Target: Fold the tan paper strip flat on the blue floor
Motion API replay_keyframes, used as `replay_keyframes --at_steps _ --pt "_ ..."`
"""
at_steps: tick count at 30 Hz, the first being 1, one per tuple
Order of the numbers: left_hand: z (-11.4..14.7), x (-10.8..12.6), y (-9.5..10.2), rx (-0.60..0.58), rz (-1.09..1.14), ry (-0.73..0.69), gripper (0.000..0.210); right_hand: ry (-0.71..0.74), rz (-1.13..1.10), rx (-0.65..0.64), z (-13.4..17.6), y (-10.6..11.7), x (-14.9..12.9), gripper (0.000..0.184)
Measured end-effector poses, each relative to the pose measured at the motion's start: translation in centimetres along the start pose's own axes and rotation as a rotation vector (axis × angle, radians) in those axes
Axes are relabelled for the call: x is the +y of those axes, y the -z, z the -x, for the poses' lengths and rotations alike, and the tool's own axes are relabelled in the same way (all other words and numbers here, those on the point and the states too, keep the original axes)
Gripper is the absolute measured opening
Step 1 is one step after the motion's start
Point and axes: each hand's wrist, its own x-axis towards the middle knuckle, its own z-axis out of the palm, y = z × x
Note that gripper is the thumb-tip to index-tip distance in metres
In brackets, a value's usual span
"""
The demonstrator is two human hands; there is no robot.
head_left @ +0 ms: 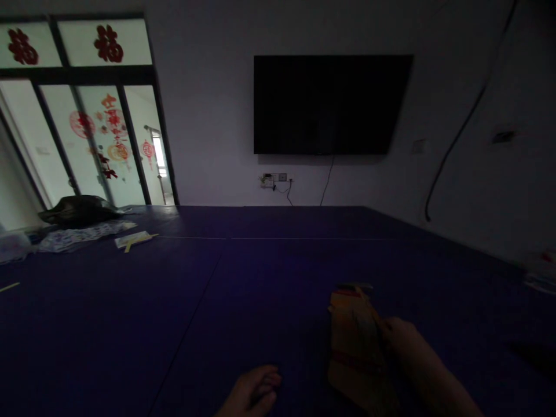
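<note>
My right hand (406,341) grips the right edge of a flat orange-brown paper packet (354,341) with a red band, held just above the dark blue mat (260,278). At the bottom edge, left of the packet, my left hand (254,394) sits low over the mat. Its fingers are curled together with nothing in them. The room is dim and the packet's print is unreadable.
A black TV (332,104) hangs on the far wall above a socket (273,179) with cables. At far left, by the glass doors (99,145), lie a dark bag (78,209), patterned cloth (82,236) and a pale flat packet (132,239). More items sit at the right edge (541,272).
</note>
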Motion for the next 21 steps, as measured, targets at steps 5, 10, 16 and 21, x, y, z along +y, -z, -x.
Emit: replay_keyframes --at_steps 5,10,16,21 --pt "0.2 0.6 0.1 -0.004 -0.014 0.001 0.060 0.002 0.028 0.018 -0.3 -1.0 -0.9 0.037" --pt "0.1 0.3 -0.1 0.002 -0.033 -0.050 0.059 0.044 -0.001 0.054 -0.9 -1.7 -0.9 0.034" --pt "0.4 0.1 -0.1 0.019 -0.090 -0.079 0.053 0.102 -0.099 0.055 -0.8 -2.6 -2.6 0.032" --pt "0.6 0.4 -0.1 0.012 -0.141 -0.111 0.051 0.219 -0.234 0.022 0.5 -4.2 -4.9 0.032"
